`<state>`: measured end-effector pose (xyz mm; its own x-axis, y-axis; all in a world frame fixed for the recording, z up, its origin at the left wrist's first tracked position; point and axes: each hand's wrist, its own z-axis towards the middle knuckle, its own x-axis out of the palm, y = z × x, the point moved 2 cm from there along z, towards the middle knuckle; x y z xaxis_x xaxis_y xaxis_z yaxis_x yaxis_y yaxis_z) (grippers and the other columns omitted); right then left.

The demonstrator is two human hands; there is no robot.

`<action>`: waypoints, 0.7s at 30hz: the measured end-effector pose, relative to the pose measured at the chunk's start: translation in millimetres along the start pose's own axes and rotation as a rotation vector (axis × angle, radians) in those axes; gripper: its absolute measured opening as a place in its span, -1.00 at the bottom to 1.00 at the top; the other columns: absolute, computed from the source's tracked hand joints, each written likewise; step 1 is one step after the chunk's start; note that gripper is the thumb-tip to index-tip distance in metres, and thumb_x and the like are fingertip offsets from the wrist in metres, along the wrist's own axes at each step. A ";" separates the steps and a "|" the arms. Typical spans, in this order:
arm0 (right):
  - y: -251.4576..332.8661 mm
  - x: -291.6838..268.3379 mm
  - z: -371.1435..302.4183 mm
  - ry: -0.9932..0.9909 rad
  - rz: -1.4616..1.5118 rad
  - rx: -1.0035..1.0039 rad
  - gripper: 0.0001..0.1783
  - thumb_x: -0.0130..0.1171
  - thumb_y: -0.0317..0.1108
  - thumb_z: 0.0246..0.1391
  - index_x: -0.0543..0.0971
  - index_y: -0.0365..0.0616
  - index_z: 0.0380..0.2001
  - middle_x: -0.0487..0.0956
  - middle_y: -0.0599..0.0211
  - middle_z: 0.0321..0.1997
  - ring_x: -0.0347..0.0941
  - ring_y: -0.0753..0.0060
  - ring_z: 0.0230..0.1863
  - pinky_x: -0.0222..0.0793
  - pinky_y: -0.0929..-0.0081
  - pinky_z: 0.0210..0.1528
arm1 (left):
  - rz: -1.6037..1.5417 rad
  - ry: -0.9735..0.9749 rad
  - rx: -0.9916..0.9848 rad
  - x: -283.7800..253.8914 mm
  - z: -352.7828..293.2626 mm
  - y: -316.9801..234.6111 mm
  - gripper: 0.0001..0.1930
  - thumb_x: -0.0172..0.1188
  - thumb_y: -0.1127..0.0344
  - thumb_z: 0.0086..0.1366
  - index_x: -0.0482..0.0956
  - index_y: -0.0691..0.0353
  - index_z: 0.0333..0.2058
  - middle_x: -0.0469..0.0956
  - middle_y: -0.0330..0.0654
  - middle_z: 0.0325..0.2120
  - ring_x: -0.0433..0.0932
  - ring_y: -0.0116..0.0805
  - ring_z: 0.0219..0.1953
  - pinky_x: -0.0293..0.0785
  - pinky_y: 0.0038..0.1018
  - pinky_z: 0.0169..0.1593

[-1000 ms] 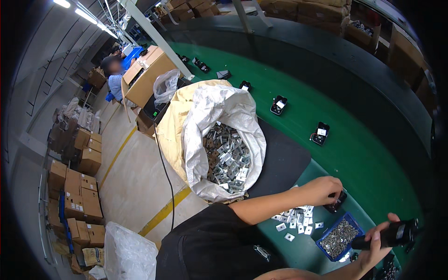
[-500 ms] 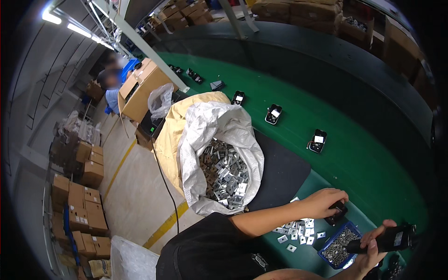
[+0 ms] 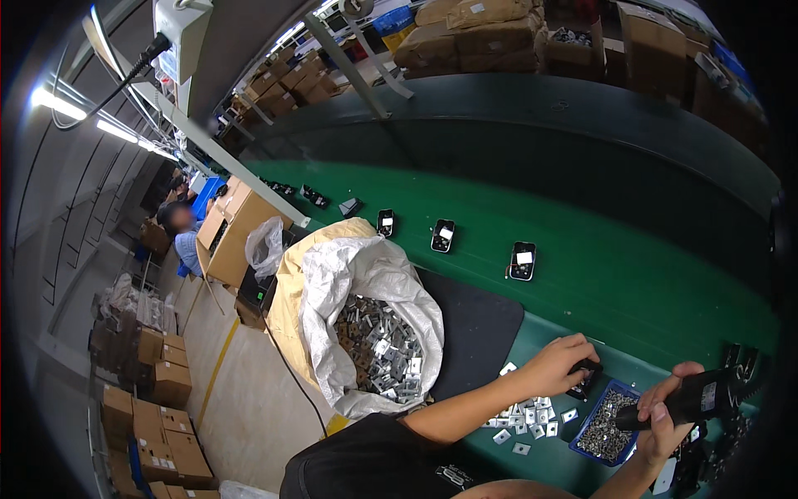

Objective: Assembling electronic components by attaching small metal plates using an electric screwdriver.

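My left hand (image 3: 559, 366) is closed around a small black housing (image 3: 585, 379) at the bench edge, partly hidden under the fingers. In my right hand (image 3: 662, 409) lies a black cylindrical electric screwdriver (image 3: 698, 397), its narrow end pointing left and its cord end to the right. Just below that narrow end, a blue tray (image 3: 579, 450) holds many small metal screws or nuts. Loose square metal plates (image 3: 521, 449) with holes are scattered on the green bench, beside my left wrist.
A white woven sack (image 3: 324, 291) full of metal plates stands left of the bench. Black housings with white labels (image 3: 523, 261) sit in a row on the green conveyor (image 3: 615, 291). Cartons (image 3: 164, 432) are stacked far left, and a seated person (image 3: 186, 241) is beyond.
The whole view has tilted, so the sack and conveyor sit lower and further left. Both hands keep their hold on the housing and the screwdriver.
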<state>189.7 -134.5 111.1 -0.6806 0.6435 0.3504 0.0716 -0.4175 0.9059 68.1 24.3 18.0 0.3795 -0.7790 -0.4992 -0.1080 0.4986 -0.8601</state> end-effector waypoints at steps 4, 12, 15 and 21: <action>2.5 -1.3 -4.8 -0.010 0.024 0.014 -0.34 0.35 -0.34 -0.13 0.23 -0.30 -0.02 0.35 0.42 -0.59 0.25 0.61 -0.67 0.27 0.70 -0.59 | 0.004 0.027 0.114 0.2 -2.3 2.5 -0.73 0.24 0.44 0.10 0.52 0.29 -0.18 0.52 -0.08 -0.22 0.48 -0.05 -0.10 0.37 -0.24 0.02; 7.2 -6.1 -10.8 0.014 -0.025 0.038 -0.24 0.33 -0.24 -0.11 0.17 -0.29 0.07 0.31 0.45 -0.57 0.26 0.62 -0.62 0.20 0.65 -0.53 | 0.083 -0.089 0.140 16.0 -0.5 19.0 -0.75 0.33 0.40 -0.04 0.59 0.21 -0.30 0.57 -0.09 -0.38 0.52 -0.03 -0.24 0.42 -0.22 -0.13; 20.6 5.5 0.7 0.058 0.022 -0.119 -0.25 0.33 -0.18 -0.09 0.18 -0.29 0.06 0.29 0.50 -0.58 0.18 0.64 -0.65 0.10 0.63 -0.54 | 0.223 -0.088 0.205 5.8 7.6 15.9 -0.71 0.37 0.30 -0.09 0.60 0.20 -0.33 0.58 -0.09 -0.39 0.53 -0.03 -0.28 0.43 -0.22 -0.15; 36.7 -16.3 7.6 0.335 0.112 -0.179 -0.26 0.20 -0.21 -0.03 0.22 -0.22 0.20 0.35 0.54 -0.44 0.26 0.64 -0.49 0.13 0.53 -0.29 | 0.073 0.008 0.210 -7.4 13.0 10.9 -0.28 0.46 0.10 -0.09 0.47 0.23 0.08 0.41 0.05 0.07 0.37 0.06 0.12 0.30 -0.22 0.16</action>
<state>208.9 -155.4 140.4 -0.8782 0.3550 0.3205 0.0504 -0.5977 0.8002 76.1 40.4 13.7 0.3699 -0.7405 -0.5611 0.0590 0.6214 -0.7812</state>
